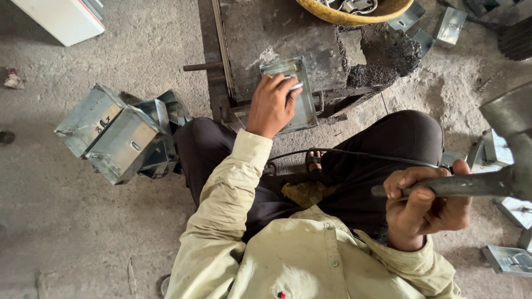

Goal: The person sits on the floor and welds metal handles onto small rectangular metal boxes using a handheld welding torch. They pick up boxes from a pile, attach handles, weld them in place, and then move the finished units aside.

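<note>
My left hand [272, 105] presses down on a shiny sheet-metal box [306, 105] that lies on a dark, worn iron work block [277, 39]. Its fingers rest on the box's upper face and pinch a small pale piece at the fingertips. My right hand [424, 202] is raised at the right, closed around the handle of a heavy hammer [512, 138]. The hammer's grey head hangs high near the frame's right edge, away from the box. I sit on the floor with knees apart, in dark trousers and a cream shirt.
A pile of finished metal boxes [119, 135] lies on the concrete floor at the left. More boxes [507, 257] lie at the right and at the top right [450, 25]. A yellow basin [354, 14] of metal parts stands at the top. Black grit [388, 58] covers the block's right side.
</note>
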